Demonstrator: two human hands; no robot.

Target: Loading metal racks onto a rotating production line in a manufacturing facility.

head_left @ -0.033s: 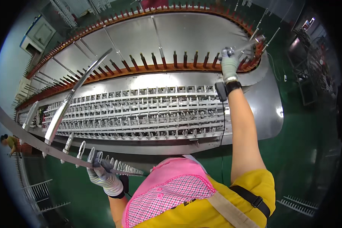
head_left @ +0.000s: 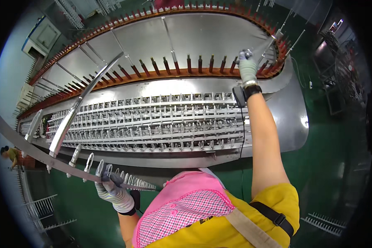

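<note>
Left hand (head_left: 113, 191) gripping long metal rail (head_left: 37, 153); right hand (head_left: 247, 68) closed on small metal part (head_left: 246, 53) at orange conveyor (head_left: 161, 74)

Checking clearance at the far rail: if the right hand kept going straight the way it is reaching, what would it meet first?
The right hand already grips a small metal piece at the orange conveyor rail. Going further, it would probably meet that rail's upright pins first, though depth is hard to judge here.
</note>
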